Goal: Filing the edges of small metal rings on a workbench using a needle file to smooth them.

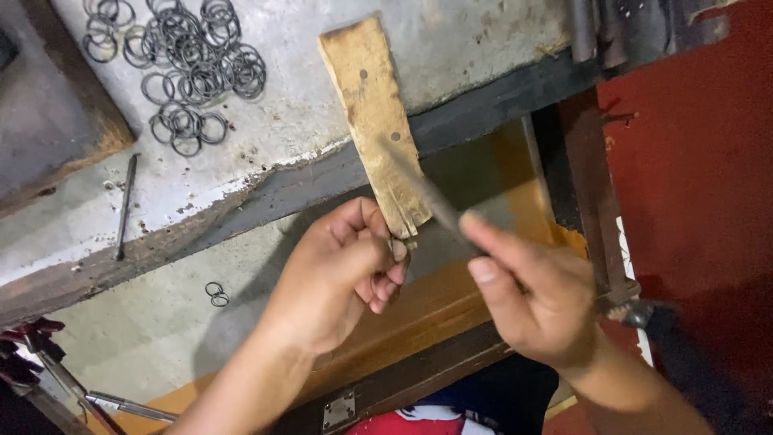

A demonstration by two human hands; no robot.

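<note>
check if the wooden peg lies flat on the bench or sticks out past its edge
Sticks out: the wooden peg overhangs the workbench edge, its notched end meeting the left hand.

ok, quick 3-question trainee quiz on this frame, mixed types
1. True or false: the pile of metal rings lies on the bench top, away from both hands.
2. Which hand holds the blurred file? A) left B) right C) neither
3. Fill in: the left hand pinches a small piece against the end of the wooden ___.

Key
1. True
2. B: the right hand holds it
3. Peg (the notched plank that juts off the bench)
</note>
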